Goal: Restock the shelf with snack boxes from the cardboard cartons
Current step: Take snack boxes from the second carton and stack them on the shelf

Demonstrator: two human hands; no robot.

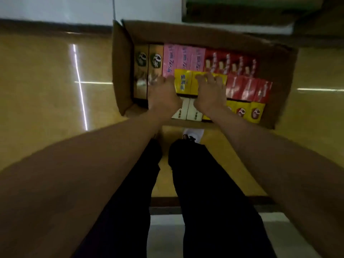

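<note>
Plenty of stock is left to be moved, judging by how full the open brown cardboard carton (pixel 188 37) on the yellowish floor looks. Packed along the carton's far wall are two tan-and-gold snack boxes (pixel 148 61), a run of pink snack boxes (pixel 183 57) and a row of red snack boxes (pixel 230 63). More glossy red packs (pixel 247 88) sit toward the carton's right side, with small yellow boxes with round logos (pixel 247 111) and two white boxes (pixel 187 111) along its near wall. Two bright yellow snack boxes (pixel 186 81) in the middle of the carton are being reached for. The left hand (pixel 163 95) is laid against their left edge with fingers curled over. The right hand (pixel 210 92) is spread across their top with fingers bent. Whether the boxes are actually gripped or just touched can't be told, since it's all a bit blurry. No shelf can be made out clearly beyond the carton, so what's already been shelved can't be judged; this looks like a pick-up step, with most of the job probably ahead.
</note>
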